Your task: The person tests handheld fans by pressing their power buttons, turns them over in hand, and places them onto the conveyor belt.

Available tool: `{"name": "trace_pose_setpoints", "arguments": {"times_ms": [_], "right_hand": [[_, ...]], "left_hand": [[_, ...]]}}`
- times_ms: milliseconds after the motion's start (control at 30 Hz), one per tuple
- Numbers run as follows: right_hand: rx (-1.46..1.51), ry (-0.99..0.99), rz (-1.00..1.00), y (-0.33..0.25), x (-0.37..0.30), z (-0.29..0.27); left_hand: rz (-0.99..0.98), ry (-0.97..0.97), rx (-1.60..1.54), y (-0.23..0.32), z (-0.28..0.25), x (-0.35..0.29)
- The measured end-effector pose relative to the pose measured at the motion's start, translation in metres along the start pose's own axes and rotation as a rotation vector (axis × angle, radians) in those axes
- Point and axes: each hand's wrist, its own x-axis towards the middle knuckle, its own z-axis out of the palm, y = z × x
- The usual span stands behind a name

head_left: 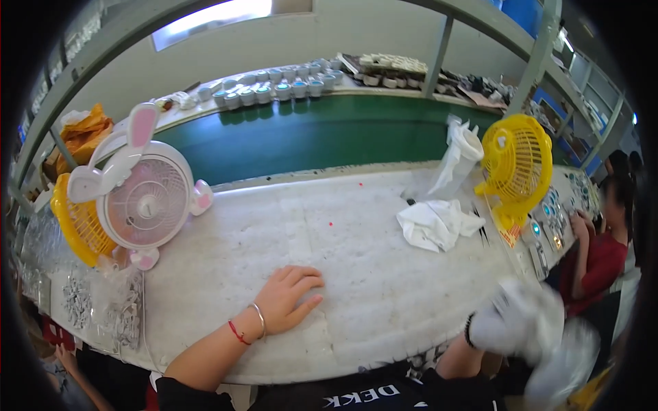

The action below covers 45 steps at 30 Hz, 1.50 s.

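Note:
My left hand (293, 299) lies palm down on the white worktable (260, 226), fingers stretched out and thumb apart, with nothing in it. A red string bracelet and a metal bangle circle that wrist. At the lower right, my right hand (504, 325) is off the table's front edge, covered in white and smeared by motion. Whitish, partly see-through material (569, 363) blurs beside it; I cannot make out its kind or whether the fingers grip it. A crumpled white cloth (439, 225) lies on the table beyond my right hand.
A pink-and-white rabbit-eared fan (147, 198) and a yellow fan (79, 222) stand left; another yellow fan (517, 164) stands right, beside a white wrapped roll (459, 154). Behind runs a green conveyor belt (308, 130), with several small round parts (274, 85) beyond. A co-worker (603, 240) sits at right.

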Motion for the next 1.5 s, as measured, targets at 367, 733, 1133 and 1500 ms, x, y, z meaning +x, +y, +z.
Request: {"name": "trace_pose_setpoints", "arguments": {"times_ms": [367,733,1133,1500], "right_hand": [[-0.127,-0.993,0.412,-0.022,-0.067,0.046],[0.456,-1.121,0.851,-0.034,-0.044,0.065],[0.666,-1.227,0.879,-0.038,-0.027,0.075],[0.689,-1.309,1.14,-0.039,-0.062,0.067]], "left_hand": [[-0.131,0.104,-0.52,0.01,-0.001,0.013],[-0.102,0.343,-0.853,0.047,-0.009,0.057],[0.075,0.339,-0.628,0.044,-0.025,0.046],[-0.071,0.503,-0.867,0.053,-0.039,0.052]]}}
